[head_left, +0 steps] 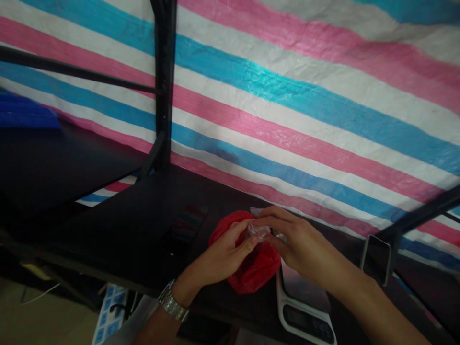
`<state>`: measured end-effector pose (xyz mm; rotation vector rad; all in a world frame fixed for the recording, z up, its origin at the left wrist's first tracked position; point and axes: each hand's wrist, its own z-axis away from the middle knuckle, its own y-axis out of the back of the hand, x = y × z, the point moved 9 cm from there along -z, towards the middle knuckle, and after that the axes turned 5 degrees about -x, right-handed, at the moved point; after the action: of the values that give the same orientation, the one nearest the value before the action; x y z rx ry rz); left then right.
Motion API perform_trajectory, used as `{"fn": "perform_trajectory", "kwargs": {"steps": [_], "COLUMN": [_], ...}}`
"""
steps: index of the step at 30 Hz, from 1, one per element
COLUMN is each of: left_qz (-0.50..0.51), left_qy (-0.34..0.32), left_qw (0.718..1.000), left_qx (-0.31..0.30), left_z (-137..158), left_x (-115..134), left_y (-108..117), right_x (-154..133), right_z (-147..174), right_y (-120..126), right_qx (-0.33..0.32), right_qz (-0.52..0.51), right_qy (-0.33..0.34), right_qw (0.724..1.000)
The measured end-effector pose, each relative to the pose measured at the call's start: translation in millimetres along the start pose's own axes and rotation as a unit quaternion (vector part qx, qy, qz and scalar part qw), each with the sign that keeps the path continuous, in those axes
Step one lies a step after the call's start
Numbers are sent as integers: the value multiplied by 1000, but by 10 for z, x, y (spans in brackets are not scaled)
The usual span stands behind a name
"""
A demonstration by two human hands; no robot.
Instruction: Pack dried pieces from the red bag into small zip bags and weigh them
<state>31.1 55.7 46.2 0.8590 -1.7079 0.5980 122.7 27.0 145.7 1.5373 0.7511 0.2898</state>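
Observation:
My left hand (230, 251), with a metal watch (173, 303) on its wrist, pinches one side of a small clear plastic bag (259, 233). Fingers of my right hand (290, 235) close on the bag's other side. What the bag contains is too blurred to make out. Directly beneath both hands, a red plastic bag (253, 275) rests on the black table, its opening partly covered by my hands. A white digital kitchen scale (282, 311) lies right of the red bag, under my right forearm.
Left of the red bag, a dark, glossy flat object (189, 223) lies on the black tabletop (140, 215). A phone-like device (375, 259) leans at the right by a black frame post. Striped plastic sheeting (287, 120) hangs behind. Blue material (27, 112) sits on another black surface at left.

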Motion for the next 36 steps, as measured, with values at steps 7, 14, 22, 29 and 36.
{"fn": "perform_trajectory", "kwargs": {"steps": [7, 14, 22, 29, 36], "left_qz": [20, -29, -36, -294, -241], "left_qy": [11, 20, 29, 246, 301], "left_qw": [999, 999, 991, 883, 914], "left_qx": [-45, -23, 124, 271, 124], "left_z": [12, 30, 140, 551, 495], "left_x": [48, 29, 147, 80, -287], "left_y": [-36, -59, 314, 525, 44], "right_x": [-63, -168, 103, 324, 515], "right_z": [-76, -110, 0, -38, 24], "right_y": [-19, -24, 11, -722, -845], "right_qx": [-27, -56, 46, -185, -215], "right_qz": [-8, -47, -36, 165, 147], "right_qy": [-14, 25, -70, -184, -255], "right_qw": [1000, 997, 996, 951, 931]}}
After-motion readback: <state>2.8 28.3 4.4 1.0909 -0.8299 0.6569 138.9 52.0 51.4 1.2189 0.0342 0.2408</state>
